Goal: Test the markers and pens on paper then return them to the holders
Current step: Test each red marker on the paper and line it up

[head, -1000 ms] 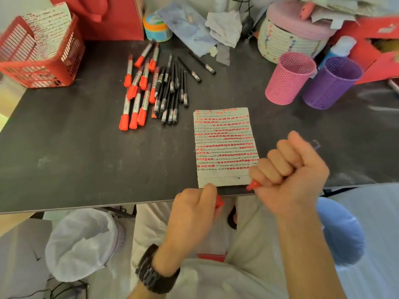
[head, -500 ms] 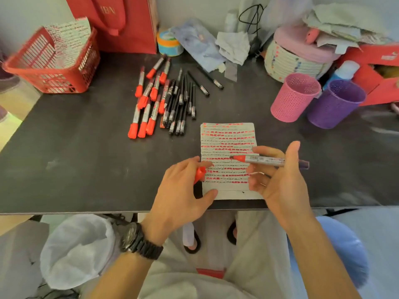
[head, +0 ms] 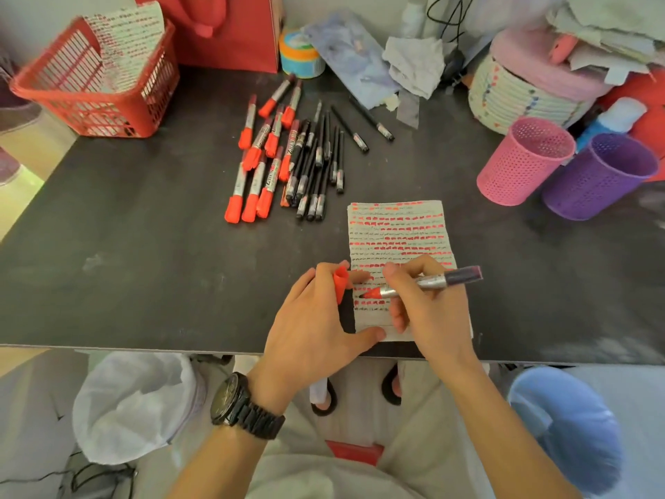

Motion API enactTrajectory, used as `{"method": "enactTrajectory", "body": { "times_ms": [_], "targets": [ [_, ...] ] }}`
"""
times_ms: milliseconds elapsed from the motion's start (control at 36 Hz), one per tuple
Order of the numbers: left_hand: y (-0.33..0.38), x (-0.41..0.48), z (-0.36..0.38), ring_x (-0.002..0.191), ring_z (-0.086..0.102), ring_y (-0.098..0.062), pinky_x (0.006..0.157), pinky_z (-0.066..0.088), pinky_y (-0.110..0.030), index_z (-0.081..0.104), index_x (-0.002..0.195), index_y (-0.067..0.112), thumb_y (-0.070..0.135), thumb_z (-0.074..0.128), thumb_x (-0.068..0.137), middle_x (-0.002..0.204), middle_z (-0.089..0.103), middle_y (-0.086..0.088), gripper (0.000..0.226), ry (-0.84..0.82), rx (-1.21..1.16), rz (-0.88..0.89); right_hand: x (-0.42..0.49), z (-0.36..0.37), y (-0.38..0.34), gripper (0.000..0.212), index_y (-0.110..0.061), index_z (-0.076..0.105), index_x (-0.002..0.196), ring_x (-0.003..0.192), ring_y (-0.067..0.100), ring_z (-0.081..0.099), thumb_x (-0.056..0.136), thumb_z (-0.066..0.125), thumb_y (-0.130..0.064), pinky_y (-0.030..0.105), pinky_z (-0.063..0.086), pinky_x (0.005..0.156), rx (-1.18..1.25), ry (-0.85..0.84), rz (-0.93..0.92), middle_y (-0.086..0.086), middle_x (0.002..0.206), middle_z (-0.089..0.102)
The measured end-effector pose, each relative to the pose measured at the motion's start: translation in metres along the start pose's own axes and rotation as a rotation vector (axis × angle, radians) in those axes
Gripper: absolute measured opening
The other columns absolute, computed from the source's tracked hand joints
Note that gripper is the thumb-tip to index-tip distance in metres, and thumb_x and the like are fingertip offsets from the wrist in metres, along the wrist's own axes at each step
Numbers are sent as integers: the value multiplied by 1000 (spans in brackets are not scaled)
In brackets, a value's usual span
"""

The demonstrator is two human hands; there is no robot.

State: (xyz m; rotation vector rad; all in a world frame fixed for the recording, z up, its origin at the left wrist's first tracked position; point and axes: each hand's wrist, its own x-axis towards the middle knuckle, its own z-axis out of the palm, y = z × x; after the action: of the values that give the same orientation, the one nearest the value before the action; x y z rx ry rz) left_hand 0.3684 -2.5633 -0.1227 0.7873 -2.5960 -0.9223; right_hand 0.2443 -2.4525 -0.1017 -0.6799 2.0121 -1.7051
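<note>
Pink holder (head: 523,162): upright at the table's right, just beside the purple holder (head: 599,178); what lies deep inside either I cannot tell.
Red basket (head: 90,113): far left corner, with scribbled sheets (head: 126,48) standing in it.
Marker (head: 431,281): uncapped, gripped by the right hand (head: 431,311) in a writing hold, red tip down on the paper (head: 396,239) among the lower rows of marks.
Red cap (head: 340,284): pinched in the fingers of the left hand (head: 316,318), whose thumb presses the paper's lower left corner.
Change: half a second ago the marker lay level in the right hand above the sheet; now its tip meets the paper, and the left thumb has come onto the sheet.
Table (head: 144,264): dark top with a heap of red-capped markers (head: 259,163) touching a heap of black pens (head: 316,167) left of the paper, well apart from the holders.
Around: tape roll (head: 300,54) and woven box (head: 518,91) at the back, lined bin (head: 133,405) under the edge.
In the way: the right hand hides the paper's lower right part.
</note>
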Motion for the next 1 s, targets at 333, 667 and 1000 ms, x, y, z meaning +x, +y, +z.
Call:
{"method": "enactTrajectory", "body": {
  "times_ms": [333, 667, 1000],
  "targets": [
    [-4, -6, -4, 136, 42, -3, 109, 40, -29, 37, 116, 30, 43, 75, 80, 137, 56, 17, 55, 28, -25, 89, -6, 5, 13, 21, -22, 60, 67, 53, 14, 65, 82, 70, -33, 40, 53, 49, -216, 85, -151, -6, 59, 65],
    [-1, -5, -3, 141, 40, -7, 113, 34, -27, 33, 113, 34, 39, 71, 75, 135, 57, 14, 54, 41, -38, 99, -7, 7, 10, 22, -13, 63, 66, 59, 14, 65, 84, 74, -20, 36, 52, 50, -285, 102, -194, -7, 63, 64],
    [-1, -5, -3, 140, 42, -8, 112, 32, -24, 30, 109, 35, 43, 69, 74, 134, 58, 16, 54, 45, -26, 95, -7, 9, 13, 21, -14, 63, 68, 57, 13, 64, 85, 75, -18, 31, 50, 48, -298, 95, -202, -7, 65, 65]
  ]
}}
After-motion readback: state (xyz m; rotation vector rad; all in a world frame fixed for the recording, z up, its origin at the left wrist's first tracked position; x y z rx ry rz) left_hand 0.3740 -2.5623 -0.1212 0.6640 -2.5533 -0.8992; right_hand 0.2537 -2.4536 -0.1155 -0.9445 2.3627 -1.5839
